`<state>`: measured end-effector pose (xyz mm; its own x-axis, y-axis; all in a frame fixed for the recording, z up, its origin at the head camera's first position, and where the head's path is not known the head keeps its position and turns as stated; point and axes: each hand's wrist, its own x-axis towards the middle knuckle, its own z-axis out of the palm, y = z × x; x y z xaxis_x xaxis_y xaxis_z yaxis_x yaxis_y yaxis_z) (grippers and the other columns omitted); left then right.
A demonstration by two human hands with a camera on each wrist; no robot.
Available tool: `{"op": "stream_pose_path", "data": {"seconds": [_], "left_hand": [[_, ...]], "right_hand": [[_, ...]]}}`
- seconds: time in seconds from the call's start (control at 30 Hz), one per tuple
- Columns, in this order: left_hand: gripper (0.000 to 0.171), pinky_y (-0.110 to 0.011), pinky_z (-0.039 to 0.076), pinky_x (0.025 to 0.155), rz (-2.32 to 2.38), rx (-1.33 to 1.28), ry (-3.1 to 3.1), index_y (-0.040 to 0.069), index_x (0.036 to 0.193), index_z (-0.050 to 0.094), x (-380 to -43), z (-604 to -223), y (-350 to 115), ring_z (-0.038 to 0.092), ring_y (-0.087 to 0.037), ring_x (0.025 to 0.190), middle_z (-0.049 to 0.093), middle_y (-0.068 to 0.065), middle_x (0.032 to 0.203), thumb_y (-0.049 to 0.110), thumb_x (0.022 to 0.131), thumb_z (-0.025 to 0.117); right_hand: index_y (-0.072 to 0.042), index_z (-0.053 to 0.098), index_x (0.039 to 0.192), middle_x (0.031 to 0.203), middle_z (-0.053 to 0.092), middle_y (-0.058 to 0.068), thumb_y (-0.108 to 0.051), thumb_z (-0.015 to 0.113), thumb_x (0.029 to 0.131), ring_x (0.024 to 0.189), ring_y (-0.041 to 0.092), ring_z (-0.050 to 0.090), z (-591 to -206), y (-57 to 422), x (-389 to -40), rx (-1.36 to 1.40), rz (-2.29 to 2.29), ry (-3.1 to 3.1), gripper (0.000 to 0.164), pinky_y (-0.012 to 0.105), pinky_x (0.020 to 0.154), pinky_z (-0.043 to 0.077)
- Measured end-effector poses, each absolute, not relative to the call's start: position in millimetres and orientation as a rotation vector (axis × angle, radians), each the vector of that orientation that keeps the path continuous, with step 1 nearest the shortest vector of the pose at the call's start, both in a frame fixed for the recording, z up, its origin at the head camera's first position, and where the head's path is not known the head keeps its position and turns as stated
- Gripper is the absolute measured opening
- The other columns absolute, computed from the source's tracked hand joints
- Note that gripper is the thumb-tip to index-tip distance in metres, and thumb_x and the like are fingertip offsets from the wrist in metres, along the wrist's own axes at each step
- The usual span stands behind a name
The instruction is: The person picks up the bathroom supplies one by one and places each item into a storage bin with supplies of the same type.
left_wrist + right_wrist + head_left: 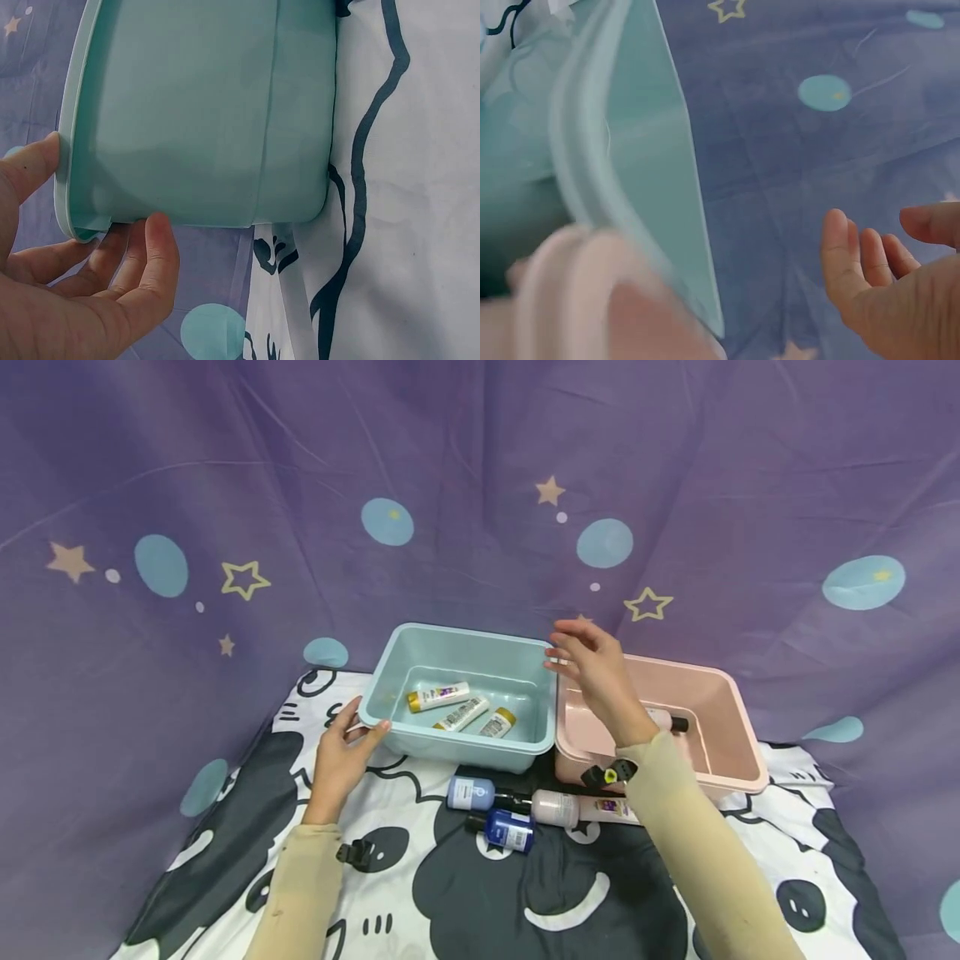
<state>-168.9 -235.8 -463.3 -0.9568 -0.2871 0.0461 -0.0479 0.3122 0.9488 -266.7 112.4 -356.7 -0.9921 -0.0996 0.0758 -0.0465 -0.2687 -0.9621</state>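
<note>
At the front left corner of a light blue plastic tub (450, 739), my left hand (337, 768) grips the rim. In the left wrist view its thumb lies on the rim of the tub (187, 112) and the fingers curl against the end wall. Inside the tub lie three white tubes with gold caps (438, 696). My right hand (600, 681) is raised near the tub's back right corner, above a pink tub (723, 722). The right wrist view shows its fingers loosely bent, holding nothing. A pale bottle with a black cap (662, 719) lies inside the pink tub, partly hidden by my right arm.
Before the tubs lie a light blue bottle (471, 793), a dark blue bottle (510, 831), a pale pink bottle (555, 808) and a pink tube (607, 810). A black-and-white patterned cloth (480, 910) covers the surface. Behind hangs a purple curtain (480, 568).
</note>
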Motion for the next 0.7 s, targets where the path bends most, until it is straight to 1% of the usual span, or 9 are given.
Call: {"op": "stream_pose_path", "data": {"seconds": [0.03, 0.1, 0.23, 0.27, 0.37, 0.43, 0.57, 0.63, 0.7], "left_hand": [[0.082, -0.046, 0.051, 0.093, -1.701, 0.310, -2.369, 0.016, 0.157, 0.035, -169.0, -463.1, -235.9, 0.056, -0.030, 0.122, 0.049, -0.014, 0.147, 0.043, 0.090, 0.075], [0.082, -0.046, 0.051, 0.093, -1.693, 0.316, -2.374, 0.015, 0.157, 0.035, -168.9, -462.9, -236.0, 0.056, -0.030, 0.122, 0.049, -0.014, 0.148, 0.044, 0.090, 0.075], [0.084, -0.045, 0.051, 0.093, -1.687, 0.319, -2.372, 0.016, 0.157, 0.036, -169.0, -462.9, -235.7, 0.057, -0.029, 0.122, 0.048, -0.014, 0.148, 0.046, 0.089, 0.075], [0.083, -0.045, 0.051, 0.094, -1.689, 0.317, -2.371, 0.016, 0.157, 0.036, -168.7, -462.8, -235.7, 0.057, -0.030, 0.122, 0.048, -0.015, 0.148, 0.046, 0.089, 0.075], [0.082, -0.044, 0.051, 0.093, -1.700, 0.313, -2.358, 0.016, 0.156, 0.036, -168.4, -462.9, -235.5, 0.057, -0.029, 0.122, 0.049, -0.015, 0.147, 0.044, 0.090, 0.075], [0.081, -0.040, 0.052, 0.092, -1.707, 0.306, -2.348, 0.015, 0.156, 0.037, -168.3, -462.7, -235.1, 0.057, -0.029, 0.121, 0.051, -0.015, 0.146, 0.042, 0.090, 0.075], [0.080, -0.027, 0.052, 0.086, -1.706, 0.291, -2.340, 0.012, 0.155, 0.038, -168.4, -462.8, -234.3, 0.059, -0.028, 0.119, 0.053, -0.016, 0.143, 0.040, 0.091, 0.076], [0.080, -0.022, 0.052, 0.083, -1.705, 0.288, -2.340, 0.012, 0.155, 0.038, -168.2, -463.1, -234.2, 0.059, -0.029, 0.119, 0.053, -0.017, 0.143, 0.039, 0.091, 0.076], [0.079, -0.019, 0.051, 0.082, -1.700, 0.289, -2.344, 0.013, 0.155, 0.038, -168.3, -463.2, -233.9, 0.059, -0.028, 0.119, 0.053, -0.016, 0.142, 0.040, 0.091, 0.075]], "right_hand": [[0.003, 0.060, 0.125, 0.115, 0.059, 0.020, -0.006, 0.063, 0.099, 0.090, 0.027, 0.068, -356.7, 118.4, -259.1, -0.206, -2.459, 1.899, 0.027, 0.037, 0.084, 0.058], [0.005, 0.058, 0.128, 0.118, 0.058, 0.022, -0.009, 0.065, 0.099, 0.091, 0.026, 0.069, -358.5, 131.5, -244.4, -0.235, -2.426, 1.945, 0.033, 0.036, 0.084, 0.058], [0.005, 0.055, 0.132, 0.117, 0.061, 0.017, -0.015, 0.067, 0.099, 0.095, 0.025, 0.068, -366.5, 157.9, -214.6, -0.266, -2.351, 2.046, 0.040, 0.038, 0.086, 0.057], [0.004, 0.055, 0.132, 0.116, 0.062, 0.015, -0.016, 0.067, 0.099, 0.095, 0.023, 0.068, -369.7, 164.4, -207.2, -0.276, -2.328, 2.088, 0.041, 0.038, 0.086, 0.057], [0.003, 0.059, 0.128, 0.112, 0.066, 0.012, -0.015, 0.067, 0.099, 0.094, 0.023, 0.070, -380.6, 182.8, -184.1, -0.328, -2.267, 2.225, 0.035, 0.038, 0.083, 0.058], [0.005, 0.060, 0.127, 0.111, 0.066, 0.012, -0.012, 0.065, 0.099, 0.093, 0.024, 0.070, -389.4, 194.1, -168.0, -0.358, -2.221, 2.309, 0.033, 0.037, 0.081, 0.059], [0.008, 0.058, 0.127, 0.112, 0.065, 0.016, -0.009, 0.063, 0.100, 0.093, 0.026, 0.069, -406.9, 213.2, -135.9, -0.314, -2.164, 2.401, 0.032, 0.035, 0.079, 0.059], [0.010, 0.057, 0.127, 0.113, 0.065, 0.019, -0.008, 0.062, 0.101, 0.093, 0.024, 0.070, -415.5, 220.9, -121.6, -0.255, -2.156, 2.422, 0.032, 0.033, 0.078, 0.059], [0.011, 0.057, 0.126, 0.112, 0.066, 0.019, -0.008, 0.062, 0.100, 0.093, 0.022, 0.070, -424.6, 227.5, -109.4, -0.192, -2.154, 2.445, 0.032, 0.033, 0.077, 0.059]]}}
